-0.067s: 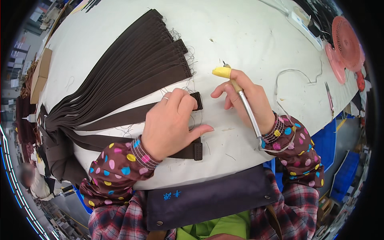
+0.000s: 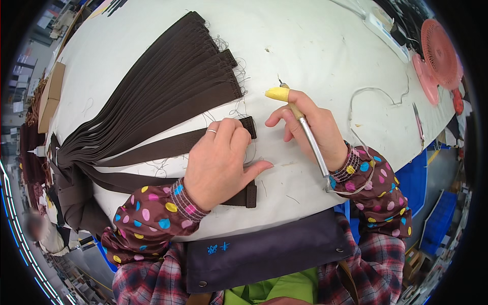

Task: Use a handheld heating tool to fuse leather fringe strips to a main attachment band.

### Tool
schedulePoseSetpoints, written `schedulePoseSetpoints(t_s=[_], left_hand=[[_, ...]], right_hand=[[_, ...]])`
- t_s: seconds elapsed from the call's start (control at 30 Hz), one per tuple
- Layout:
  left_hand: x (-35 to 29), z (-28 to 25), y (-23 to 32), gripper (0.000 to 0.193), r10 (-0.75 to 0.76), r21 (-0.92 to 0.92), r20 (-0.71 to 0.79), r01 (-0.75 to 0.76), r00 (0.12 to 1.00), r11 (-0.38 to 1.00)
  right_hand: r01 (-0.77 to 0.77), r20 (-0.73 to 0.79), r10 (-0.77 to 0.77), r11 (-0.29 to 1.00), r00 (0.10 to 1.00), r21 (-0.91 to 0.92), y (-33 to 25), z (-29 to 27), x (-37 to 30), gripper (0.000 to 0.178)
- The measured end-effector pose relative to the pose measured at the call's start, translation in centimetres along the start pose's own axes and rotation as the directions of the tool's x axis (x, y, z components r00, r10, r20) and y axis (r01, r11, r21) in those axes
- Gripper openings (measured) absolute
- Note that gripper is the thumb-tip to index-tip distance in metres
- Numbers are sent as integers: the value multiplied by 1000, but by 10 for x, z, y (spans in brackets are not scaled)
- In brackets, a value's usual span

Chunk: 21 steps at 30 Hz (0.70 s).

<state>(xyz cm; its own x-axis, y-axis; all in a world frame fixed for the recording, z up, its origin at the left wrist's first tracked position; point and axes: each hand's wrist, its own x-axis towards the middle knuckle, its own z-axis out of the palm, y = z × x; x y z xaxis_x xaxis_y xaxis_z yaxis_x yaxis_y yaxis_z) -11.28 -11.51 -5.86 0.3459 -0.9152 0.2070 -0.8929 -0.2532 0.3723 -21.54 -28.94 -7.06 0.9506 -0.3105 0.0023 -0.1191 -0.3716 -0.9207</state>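
Note:
My left hand is curled over the end of a dark brown strap, its fingertips at the strap's folded black end and its thumb stretched out to the right. Under the same hand passes a second strap, whose stitched end shows below the thumb. Loose threads trail around the strap ends. In my right hand is a corded pen-shaped tool with a silver tube, a tan grip and a thin dark tip, held apart from the straps. Yellow tape wraps the right index fingertip.
A fanned bundle of dark brown straps lies on the white table, gathered at the left. At the right are a pink fan, a white power strip, the thin cable and a small slender tool. A cardboard box stands far left.
My right hand and the tool have shifted slightly left. The left hand has turned a little, and the lower strap's end has slid slightly toward me.

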Motion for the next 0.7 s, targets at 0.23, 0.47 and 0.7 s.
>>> schedulePoseSetpoints(t_s=[0.23,0.47,0.7], left_hand=[[0,9,-6,22,15,14,-56,-14,998,1000],[6,-5,-20,15,-43,-234,-24,36,999,972],[8,-1,-23,14,2,-137,-79,-12,997,990]], right_hand=[[130,16,-129,991,991,-24,0,2,1,28],[-22,101,-3,968,995,251,3,5,3,18],[-14,33,7,972,999,235,3,19,6,18]])
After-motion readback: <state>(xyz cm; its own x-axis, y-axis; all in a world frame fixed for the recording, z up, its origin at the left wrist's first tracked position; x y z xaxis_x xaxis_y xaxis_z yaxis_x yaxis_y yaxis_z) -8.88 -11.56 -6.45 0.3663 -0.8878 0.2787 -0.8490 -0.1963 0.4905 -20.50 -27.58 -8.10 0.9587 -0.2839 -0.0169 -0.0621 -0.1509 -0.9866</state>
